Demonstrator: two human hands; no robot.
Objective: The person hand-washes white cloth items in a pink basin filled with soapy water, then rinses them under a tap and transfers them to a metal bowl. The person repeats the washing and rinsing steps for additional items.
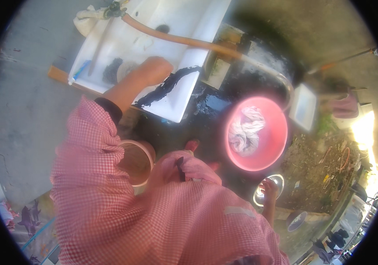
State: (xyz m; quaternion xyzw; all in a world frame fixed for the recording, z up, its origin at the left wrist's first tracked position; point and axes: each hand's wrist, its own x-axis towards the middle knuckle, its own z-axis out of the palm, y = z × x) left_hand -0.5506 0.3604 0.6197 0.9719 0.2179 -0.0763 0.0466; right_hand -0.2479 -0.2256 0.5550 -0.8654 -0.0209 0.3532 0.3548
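My left hand (155, 71) is over the near end of a white sink (184, 94) with a broad black patch along its surface. Its fingers are curled and turned away, so whatever they hold is hidden. Beside that wrist lie a pale round object (125, 70) and a dark scrubber-like clump (112, 71). Low on the right, my right hand (269, 187) grips a shiny round metal basin or lid (279, 180). A pink plastic tub (271, 139) stands on the wet floor with wet white cloth (247, 131) inside.
From a tap (114, 10), an orange-brown hose (175, 39) crosses the sink towards the pink tub. A toothbrush-like stick (82, 71) rests at the sink's left edge. A bucket (149, 150) stands by my left side. Beyond the tub are a white container (303, 106) and littered soil (311, 175).
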